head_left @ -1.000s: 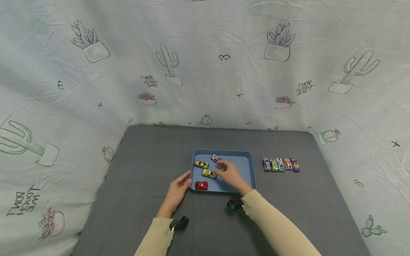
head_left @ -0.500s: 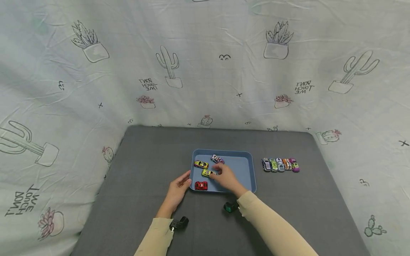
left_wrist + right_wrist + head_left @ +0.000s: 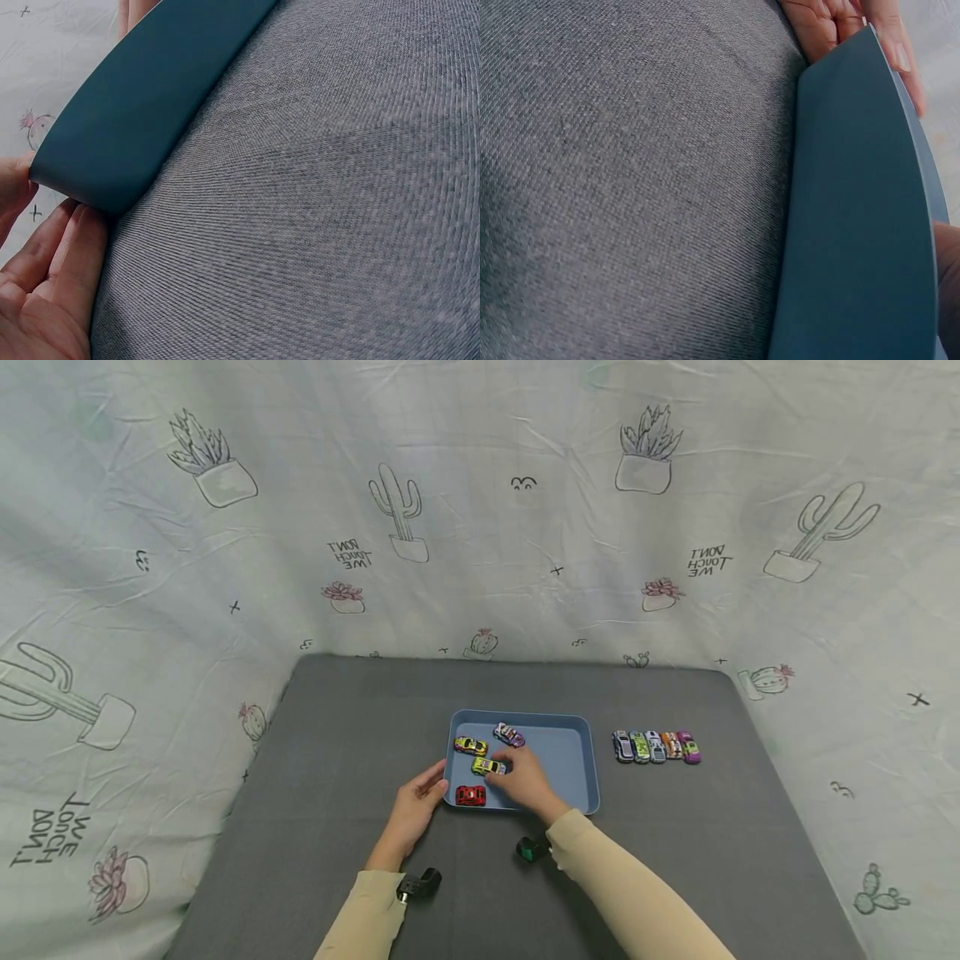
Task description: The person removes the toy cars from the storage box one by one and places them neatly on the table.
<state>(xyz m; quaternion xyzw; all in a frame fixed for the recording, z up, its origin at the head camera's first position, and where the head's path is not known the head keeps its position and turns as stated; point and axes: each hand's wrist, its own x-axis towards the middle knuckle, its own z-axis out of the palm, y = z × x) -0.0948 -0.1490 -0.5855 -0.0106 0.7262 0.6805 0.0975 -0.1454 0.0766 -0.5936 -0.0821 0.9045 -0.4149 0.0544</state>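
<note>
In the head view a blue tray [image 3: 566, 760] holds several toy cars. My right hand [image 3: 527, 782] reaches inside it, thumb and fingertips pinching the right end of a yellow toy car [image 3: 486, 766]. Behind that sits another yellow car [image 3: 470, 745], a white and purple car [image 3: 508, 734] is farther back, and a red car [image 3: 471, 795] is at the near left corner. My left hand [image 3: 415, 806] grips the tray's near left corner; the left wrist view shows its thumb at the rim and fingers against the outer wall [image 3: 135, 120]. The tray wall hides most of my right hand in the right wrist view.
Right of the tray, several toy cars [image 3: 656, 747] stand side by side in a row on the grey table [image 3: 360, 718]. A pale curtain [image 3: 465, 527] printed with cacti hangs behind and at both sides of the table.
My right hand has moved slightly left and down from beside the white and purple car, and its fingers have closed on the nearer yellow car. The left hand stays at the tray.
</note>
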